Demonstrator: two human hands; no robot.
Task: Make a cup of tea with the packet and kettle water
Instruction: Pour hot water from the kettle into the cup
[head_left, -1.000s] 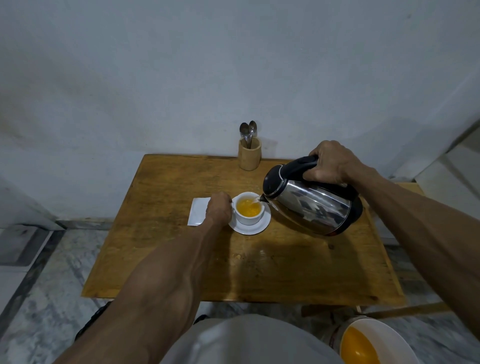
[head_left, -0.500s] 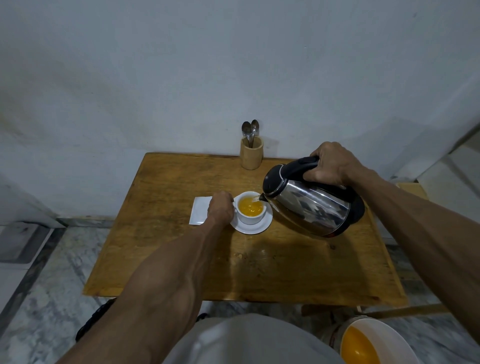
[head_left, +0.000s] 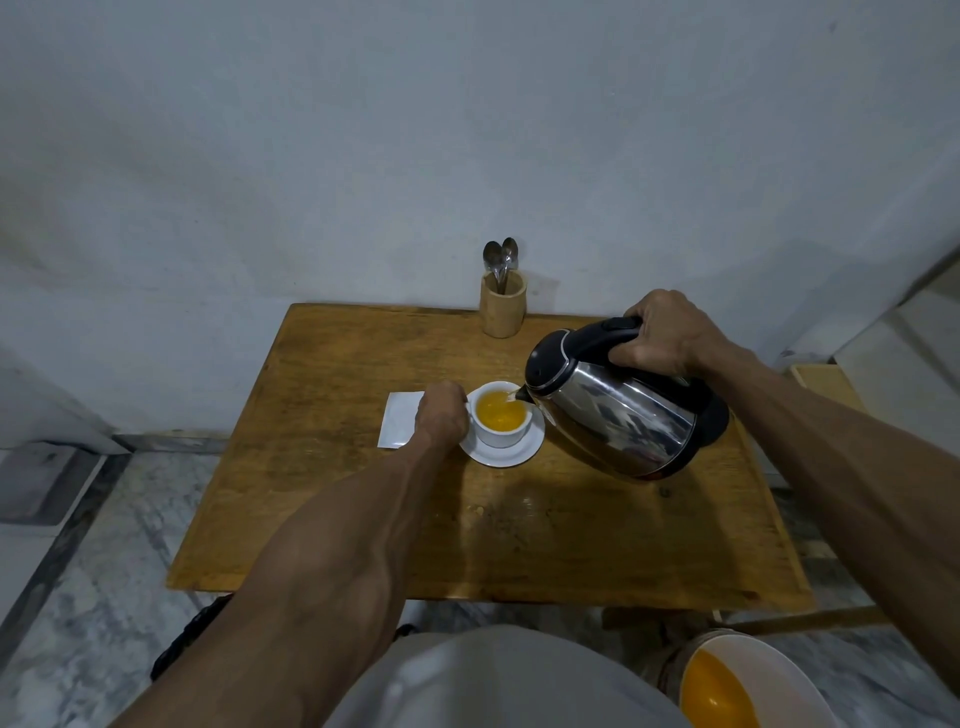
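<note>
A white cup (head_left: 503, 435) holding orange-yellow liquid stands on a white saucer (head_left: 519, 453) in the middle of the wooden table (head_left: 332, 509). My left hand (head_left: 441, 415) is closed on the cup's left side, where the handle is hidden. My right hand (head_left: 665, 335) grips the black handle of a steel kettle (head_left: 618, 410), tilted left with its spout at the cup's right rim. A white packet (head_left: 399, 418) lies flat just left of the cup, partly behind my left hand.
A wooden holder (head_left: 502, 310) with two spoons (head_left: 500, 258) stands at the table's back edge by the wall. A white bucket (head_left: 758, 680) of orange liquid sits on the marble floor at bottom right. A pale wooden piece (head_left: 826, 382) is beside the table on the right.
The kettle stays tilted at the cup while the liquid level rises slightly. Both hands keep their holds; the view has only shifted a little.
</note>
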